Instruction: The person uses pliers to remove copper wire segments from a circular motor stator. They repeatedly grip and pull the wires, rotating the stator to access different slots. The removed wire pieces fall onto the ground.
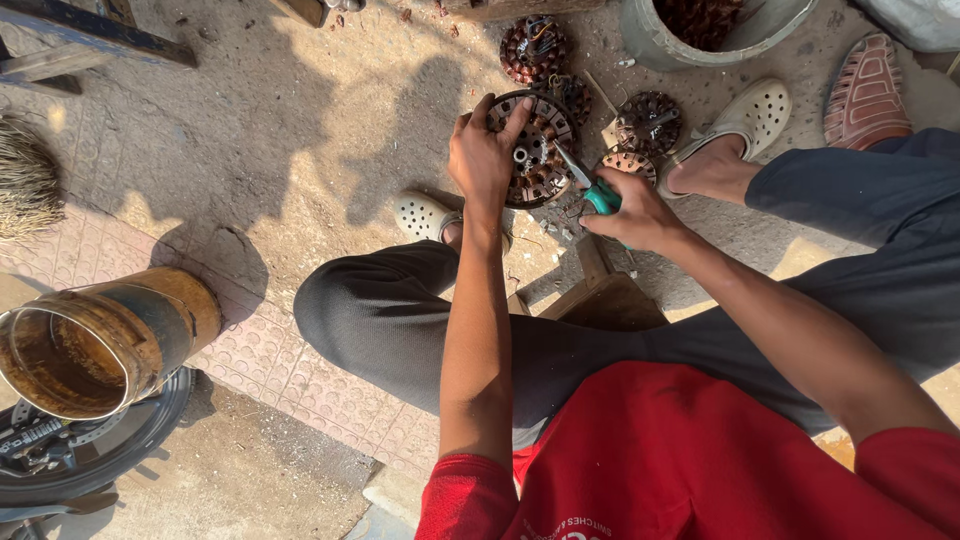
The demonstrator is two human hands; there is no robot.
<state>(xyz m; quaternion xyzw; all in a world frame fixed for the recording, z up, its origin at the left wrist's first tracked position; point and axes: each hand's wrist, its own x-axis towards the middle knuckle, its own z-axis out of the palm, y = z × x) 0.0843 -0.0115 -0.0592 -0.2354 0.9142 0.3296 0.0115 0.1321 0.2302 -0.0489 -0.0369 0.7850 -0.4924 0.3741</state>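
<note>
A round wound stator (532, 150) is steadied by the closed left hand (482, 155); green-handled cutters (590, 185), clasped by the right hand (635, 215), are applied. Its copper windings appear largely uncut; further stators (535, 48) lie nearby.

Green-handled pliers (600, 196); dark stator (535, 150), seemingly coppery windings; red shirt (680, 460); cream clogs (745, 118).

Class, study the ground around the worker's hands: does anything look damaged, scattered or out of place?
Yes. The left hand steadies a round wound stator while the right hand works green-handled cutters into it. Similar stators lie loose on the dusty ground, with small scraps scattered below.
</note>
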